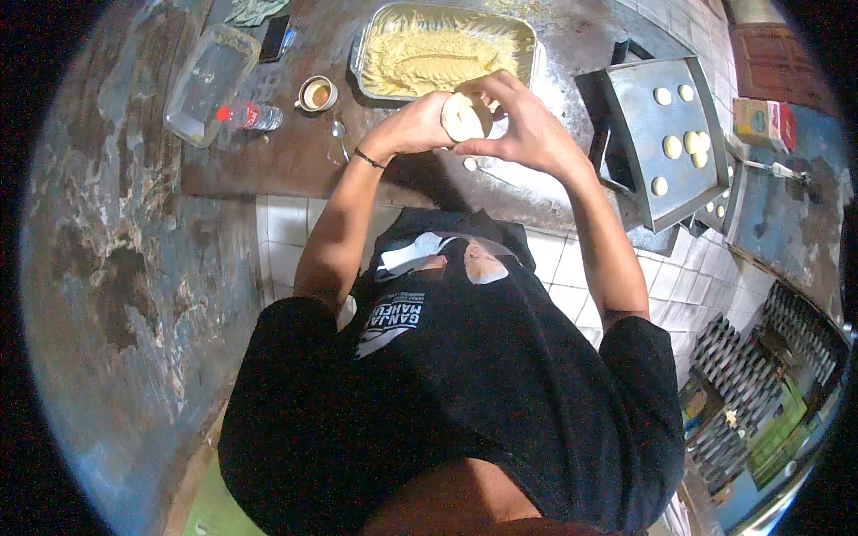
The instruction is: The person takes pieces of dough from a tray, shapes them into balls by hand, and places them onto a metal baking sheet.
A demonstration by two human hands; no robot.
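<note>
Above the brown table (241, 165), my left hand (416, 122) closes around a round piece of pale dough (466, 118). Curved about its other side is my right hand (532, 129), thumb along the lower edge and fingers at the upper one. The dough's underside and some fingertips are hidden. Just beyond both hands stands a large foil tray (359, 64) of soft yellow filling (429, 58). A small pale dough piece (471, 164) lies on the table below my hands.
To the right, a dark metal baking tray (639, 134) carries several dough rounds. A cup (318, 94), a spoon (338, 130), a red-capped bottle (250, 116), a clear plastic tub (210, 76) and a phone (273, 39) are at left. A box (764, 123) sits far right.
</note>
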